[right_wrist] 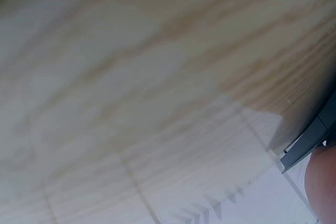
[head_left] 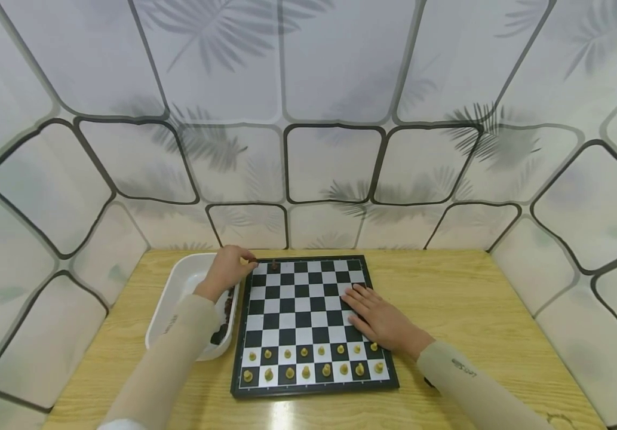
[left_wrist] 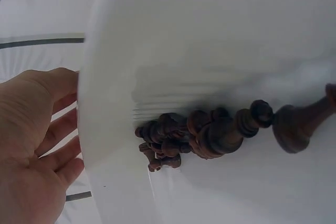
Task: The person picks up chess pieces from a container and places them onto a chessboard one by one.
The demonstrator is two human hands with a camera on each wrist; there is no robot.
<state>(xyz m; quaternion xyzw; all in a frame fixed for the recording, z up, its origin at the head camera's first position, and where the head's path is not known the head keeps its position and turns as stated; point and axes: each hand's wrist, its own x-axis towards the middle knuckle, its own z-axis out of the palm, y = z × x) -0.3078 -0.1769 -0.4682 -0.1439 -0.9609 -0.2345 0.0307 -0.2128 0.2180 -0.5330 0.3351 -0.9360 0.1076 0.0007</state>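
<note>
At the far left corner of the chessboard (head_left: 294,306), my left hand (head_left: 227,270) pinches a small dark brown chess piece (head_left: 252,260), mostly covered by the fingers. Beside it another dark piece (head_left: 274,266) stands on the far row. The left wrist view has the left hand (left_wrist: 34,135) partly behind the white tub's wall (left_wrist: 107,103), so the fingertips are hidden. My right hand (head_left: 375,315) rests with extended fingers on the board's right side. Yellow chess pieces (head_left: 305,371) stand along the two near rows.
A white plastic tub (head_left: 160,310) stands left of the board, with several dark chess pieces (left_wrist: 210,132) lying in it. Both stand on a light wooden table (head_left: 448,298). Patterned curtain-like walls (head_left: 335,161) enclose the table's back and sides.
</note>
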